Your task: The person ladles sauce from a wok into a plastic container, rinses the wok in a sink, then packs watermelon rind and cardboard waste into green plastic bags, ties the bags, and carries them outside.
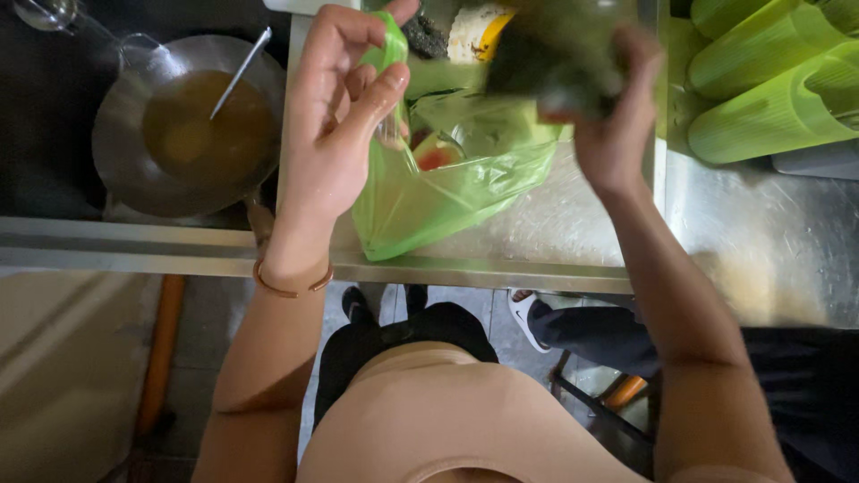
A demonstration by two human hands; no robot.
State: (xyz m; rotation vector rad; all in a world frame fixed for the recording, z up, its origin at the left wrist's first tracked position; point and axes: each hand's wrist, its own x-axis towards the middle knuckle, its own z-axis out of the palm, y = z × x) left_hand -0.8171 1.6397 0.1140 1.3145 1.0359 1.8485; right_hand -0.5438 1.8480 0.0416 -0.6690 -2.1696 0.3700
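A translucent green plastic bag (447, 192) lies open on the steel counter (555, 224). Inside it show a clear pouch and something red. My left hand (335, 116) pinches one handle of the bag and lifts it. My right hand (608, 107) is at the bag's other side and grips a dark green, blurred bundle (555, 54) over the bag's mouth. A thin bracelet circles my left wrist.
A metal wok (134, 170) with brown liquid and a utensil in it sits at the left. Stacked green cups (769, 80) lie at the right on a steel surface. Another person's leg and white shoe (537, 322) are below the counter edge.
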